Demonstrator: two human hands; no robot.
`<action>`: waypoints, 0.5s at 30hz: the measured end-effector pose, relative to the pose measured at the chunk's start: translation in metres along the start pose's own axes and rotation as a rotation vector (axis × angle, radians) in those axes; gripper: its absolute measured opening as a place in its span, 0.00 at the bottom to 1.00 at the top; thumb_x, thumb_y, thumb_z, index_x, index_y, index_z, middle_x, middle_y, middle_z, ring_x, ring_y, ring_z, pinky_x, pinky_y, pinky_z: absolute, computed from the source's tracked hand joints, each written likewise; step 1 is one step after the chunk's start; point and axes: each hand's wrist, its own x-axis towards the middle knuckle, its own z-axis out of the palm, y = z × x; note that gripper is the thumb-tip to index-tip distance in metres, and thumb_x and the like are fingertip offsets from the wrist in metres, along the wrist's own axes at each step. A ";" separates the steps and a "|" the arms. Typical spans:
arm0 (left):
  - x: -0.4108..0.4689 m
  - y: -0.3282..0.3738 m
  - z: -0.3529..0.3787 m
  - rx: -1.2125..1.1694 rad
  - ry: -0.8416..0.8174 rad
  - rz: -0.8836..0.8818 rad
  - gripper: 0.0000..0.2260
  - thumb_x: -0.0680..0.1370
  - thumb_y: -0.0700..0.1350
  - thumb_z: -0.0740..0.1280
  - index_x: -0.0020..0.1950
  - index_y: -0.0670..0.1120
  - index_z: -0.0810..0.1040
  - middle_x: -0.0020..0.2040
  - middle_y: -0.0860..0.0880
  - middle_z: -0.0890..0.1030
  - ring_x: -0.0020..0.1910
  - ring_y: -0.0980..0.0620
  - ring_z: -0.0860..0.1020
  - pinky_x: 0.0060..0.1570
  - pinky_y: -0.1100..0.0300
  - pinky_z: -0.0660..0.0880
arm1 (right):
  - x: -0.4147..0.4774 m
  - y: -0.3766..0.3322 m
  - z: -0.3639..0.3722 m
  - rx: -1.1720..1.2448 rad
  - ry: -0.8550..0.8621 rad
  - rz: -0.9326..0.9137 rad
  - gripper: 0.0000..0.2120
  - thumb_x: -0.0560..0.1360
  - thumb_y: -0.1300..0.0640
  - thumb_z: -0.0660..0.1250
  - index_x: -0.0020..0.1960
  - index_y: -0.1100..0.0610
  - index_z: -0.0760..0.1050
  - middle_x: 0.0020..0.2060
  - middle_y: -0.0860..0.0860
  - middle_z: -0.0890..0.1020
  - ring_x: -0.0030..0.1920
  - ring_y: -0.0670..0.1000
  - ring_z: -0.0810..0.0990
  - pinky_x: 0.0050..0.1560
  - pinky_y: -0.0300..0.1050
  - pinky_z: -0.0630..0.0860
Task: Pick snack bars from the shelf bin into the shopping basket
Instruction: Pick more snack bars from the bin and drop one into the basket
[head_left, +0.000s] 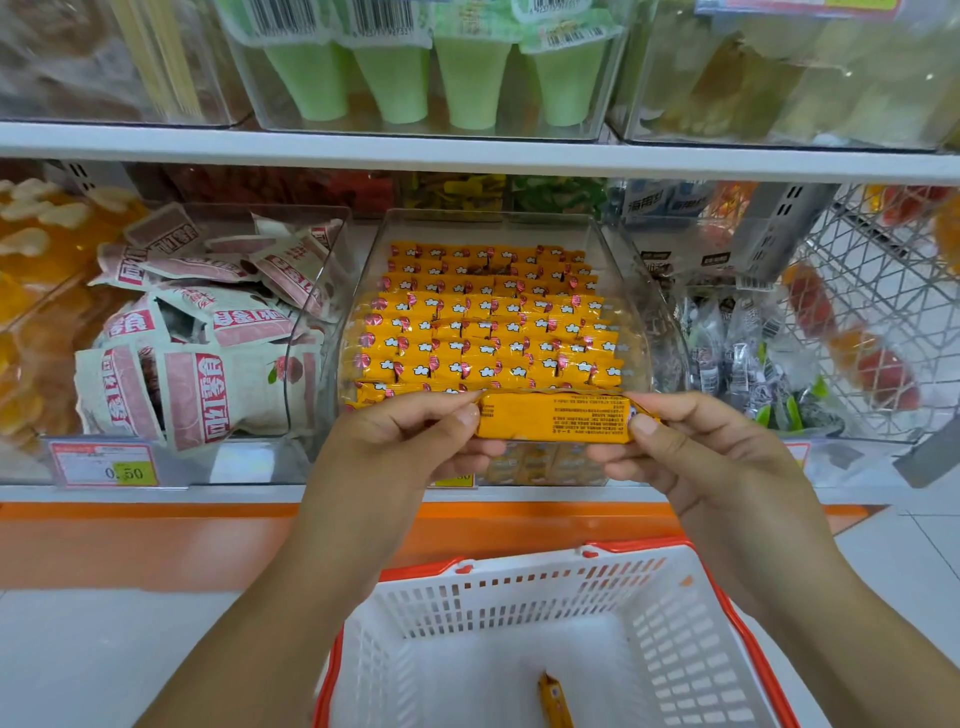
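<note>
Holds one orange snack bar (553, 418) level and crosswise, its small-print side turned toward the camera; pinches the bar's left end between the thumb and curled fingers of the left hand (415, 441); pinches the right end in the same manner with the right hand (691, 457), thumb on the near face; carries it in the air just in front of the front lip of the clear shelf bin (631, 312), apart from the stock inside; faces that bin square on, with orange bars in rows (488, 332) packed tight across it, each wrapper marked with small white and red pictures; looks down past both forearms to the shopping basket (519, 587), white lattice walls with a red rim, well below the held bar and in front of the orange shelf base (156, 545); in it, a second orange bar (555, 701) lying on the bottom at the near side, partly cut off by the frame; left of the bin, in a neighbouring clear bin, pink-and-white packets (208, 338) heaped loosely, with a price tag (104, 465) on the shelf edge below them; to the right, small dark-and-white packets (737, 353), then a wire rack (883, 291); on the upper shelf (467, 150), pale green cups (467, 78) with barcoded lids in another clear box.
</note>
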 end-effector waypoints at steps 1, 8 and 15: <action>0.000 0.001 0.000 0.009 0.005 0.002 0.08 0.78 0.38 0.66 0.51 0.45 0.84 0.42 0.43 0.86 0.43 0.48 0.86 0.42 0.64 0.81 | 0.000 0.002 -0.002 -0.006 -0.020 0.004 0.16 0.61 0.53 0.76 0.48 0.55 0.84 0.45 0.62 0.85 0.44 0.60 0.86 0.42 0.42 0.82; 0.002 -0.001 0.003 0.116 0.008 0.027 0.06 0.78 0.46 0.65 0.50 0.51 0.83 0.36 0.45 0.85 0.37 0.49 0.85 0.37 0.62 0.81 | 0.000 0.007 0.002 -0.154 -0.024 -0.033 0.24 0.60 0.41 0.79 0.48 0.52 0.77 0.46 0.59 0.85 0.48 0.60 0.85 0.44 0.44 0.81; 0.007 -0.004 0.006 0.337 -0.039 0.060 0.07 0.79 0.47 0.65 0.45 0.49 0.82 0.36 0.52 0.85 0.33 0.55 0.83 0.34 0.63 0.80 | 0.004 0.009 0.008 -0.035 0.035 -0.013 0.19 0.58 0.41 0.80 0.38 0.51 0.77 0.34 0.54 0.82 0.46 0.63 0.86 0.40 0.43 0.82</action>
